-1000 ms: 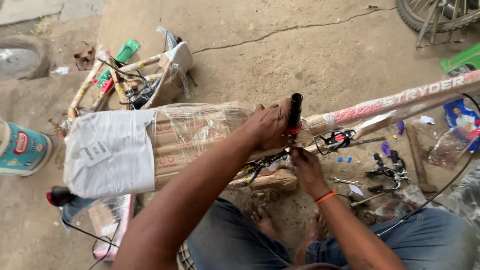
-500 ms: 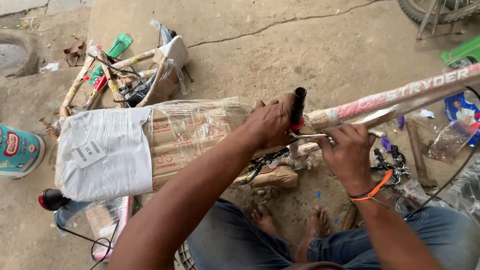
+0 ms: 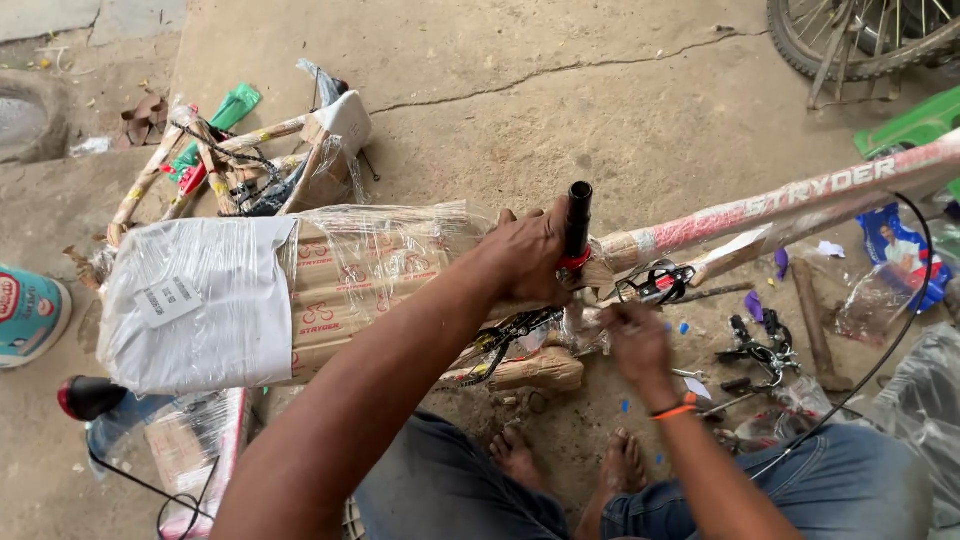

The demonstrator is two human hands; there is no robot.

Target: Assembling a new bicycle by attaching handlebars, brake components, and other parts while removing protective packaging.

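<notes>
A bicycle frame wrapped in brown paper and clear plastic [image 3: 330, 280] lies across my lap, its pink-and-white tube [image 3: 780, 205] running to the right. A black steerer tube [image 3: 578, 220] stands upright at the head of the frame. My left hand [image 3: 525, 255] grips the frame's head just left of that black tube. My right hand [image 3: 635, 335], with an orange band at the wrist, is lower, below the head tube, fingers curled near the black cables [image 3: 500, 345]; what it holds is not visible.
A second wrapped bike part with a white saddle [image 3: 345, 120] lies at the back left. Black brake parts [image 3: 755, 350] and a wooden-handled tool [image 3: 815, 320] lie on the concrete at right. A wheel [image 3: 850, 40] stands top right. A teal tin [image 3: 30, 315] sits far left.
My right hand moved from beside the head tube down and left, under the frame. My left hand kept its grip. The view shifted slightly.
</notes>
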